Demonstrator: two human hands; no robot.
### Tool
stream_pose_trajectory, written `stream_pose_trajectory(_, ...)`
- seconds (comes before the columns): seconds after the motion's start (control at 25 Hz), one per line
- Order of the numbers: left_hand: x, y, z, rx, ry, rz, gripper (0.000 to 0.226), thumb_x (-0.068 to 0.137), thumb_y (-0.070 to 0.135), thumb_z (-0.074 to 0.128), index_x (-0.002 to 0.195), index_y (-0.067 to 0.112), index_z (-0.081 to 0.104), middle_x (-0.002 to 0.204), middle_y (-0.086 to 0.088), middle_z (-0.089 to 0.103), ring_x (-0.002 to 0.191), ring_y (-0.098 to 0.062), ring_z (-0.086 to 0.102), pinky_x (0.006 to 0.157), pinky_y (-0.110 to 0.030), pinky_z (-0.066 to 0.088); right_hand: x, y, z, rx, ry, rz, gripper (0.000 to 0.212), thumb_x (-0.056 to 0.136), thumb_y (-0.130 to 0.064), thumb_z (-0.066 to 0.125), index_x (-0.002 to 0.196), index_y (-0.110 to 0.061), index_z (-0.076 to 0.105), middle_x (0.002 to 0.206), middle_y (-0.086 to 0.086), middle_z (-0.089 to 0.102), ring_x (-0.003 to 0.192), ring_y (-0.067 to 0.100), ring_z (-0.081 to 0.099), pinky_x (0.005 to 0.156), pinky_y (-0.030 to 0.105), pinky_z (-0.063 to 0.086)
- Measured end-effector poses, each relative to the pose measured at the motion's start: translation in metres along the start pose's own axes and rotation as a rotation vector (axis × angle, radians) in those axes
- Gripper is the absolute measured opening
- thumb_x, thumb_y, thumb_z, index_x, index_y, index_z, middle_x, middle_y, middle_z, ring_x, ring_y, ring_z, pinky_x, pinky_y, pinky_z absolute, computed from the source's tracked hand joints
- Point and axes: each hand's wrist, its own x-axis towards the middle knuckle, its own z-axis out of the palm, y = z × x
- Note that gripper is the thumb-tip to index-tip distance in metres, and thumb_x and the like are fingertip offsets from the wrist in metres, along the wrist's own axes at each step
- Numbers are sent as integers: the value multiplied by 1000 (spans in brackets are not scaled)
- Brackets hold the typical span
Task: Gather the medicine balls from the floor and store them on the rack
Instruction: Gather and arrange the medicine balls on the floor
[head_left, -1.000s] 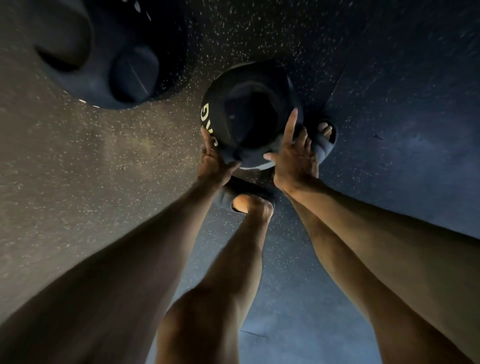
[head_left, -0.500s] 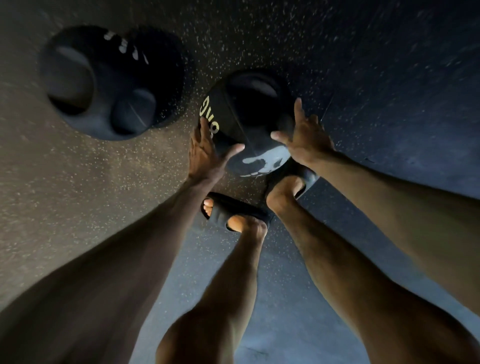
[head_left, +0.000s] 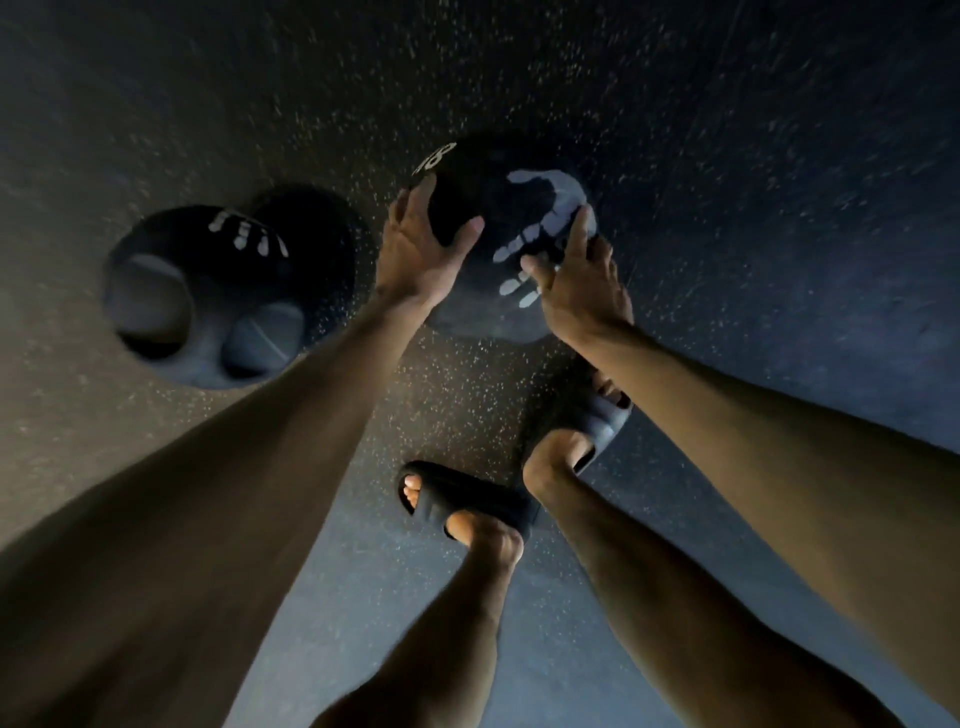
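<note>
One spare ball (head_left: 208, 296) left of hands (head_left: 511, 265)

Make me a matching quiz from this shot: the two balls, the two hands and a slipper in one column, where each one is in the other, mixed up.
Things:
1. left hand
2. right hand
3. ball with handprint
4. second ball
5. slipper

Places:
A. on the floor at the left, untouched
B. on the ball's right side, by the handprint
C. between both hands
D. on a foot, below the balls
E. on the ball's left side, near the number

Pairs: 1-E, 2-B, 3-C, 4-A, 5-D
</note>
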Motion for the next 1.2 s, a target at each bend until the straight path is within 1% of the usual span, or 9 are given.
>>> stream_pose_trajectory(0.12,-15,10,2,96,-96,116,102,85,60,65,160,22,7,166,-15,10,152,-35,13,122,-53,20,36,-14,-28,77,5,99,78,99,-65,30,160,-25,4,159,24,25,143,39,33,111,52,35)
stream_pose_trajectory(0.2,-16,27,8,144,-104,121,101,86,57,66,160,21,7,163,-16,19,149,-37,23,117,-53,31,57,-24,-46,177,45,146,74,100,-62,30,160,-23,13,156,25,32,142,40,36,111,49,35)
stream_pose_trajectory(0.32,8,58,10,222,-28,-23,87,89,64,56,157,24,20,149,-17,42,135,-36,44,101,-51,45,58,-23,-60,139,80,32,70,102,-53,36,160,-22,11,157,23,27,142,40,33,113,51,35)
stream_pose_trajectory(0.48,55,97,5,164,32,-64,81,92,63,51,157,26,21,151,-16,42,139,-38,39,106,-54,40,36,-13,-59,77,9,-140,85,100,-43,52,159,-30,-7,167,13,-1,150,39,19,116,55,32)
stream_pose_trajectory(0.56,94,110,-2,158,29,-108,78,93,64,49,157,30,20,155,-14,37,143,-37,33,112,-57,34,42,-14,-61,61,26,-166,92,98,-36,58,159,-33,-10,167,11,-7,152,37,15,116,57,32)
stream_pose_trajectory(0.68,157,119,-25,157,-19,-129,74,95,59,50,157,31,21,160,-11,29,148,-33,28,118,-49,27,63,-29,-67,-16,36,-229,105,91,-32,69,159,-29,-11,167,11,-11,154,35,5,119,55,28)
stream_pose_trajectory(0.84,186,115,-55,132,-80,74,74,98,51,50,159,23,18,163,-14,22,150,-31,22,122,-42,23,107,-70,-84,28,101,-126,115,85,-30,76,158,-26,-13,166,14,-12,154,32,-2,122,51,21)
stream_pose_trajectory(0.96,175,104,-59,43,-221,235,87,94,56,55,160,24,9,165,-19,10,151,-38,13,118,-55,23,134,-63,-121,4,34,2,115,85,-29,75,158,-29,-14,168,8,-6,154,32,1,123,54,17)
stream_pose_trajectory(1.2,155,80,-42,56,-275,217,131,66,83,62,158,24,-12,159,-33,4,148,-47,9,119,-62,18,126,-63,-131,23,4,-7,107,90,-26,71,157,-39,-11,168,-2,-3,153,26,17,118,51,31)
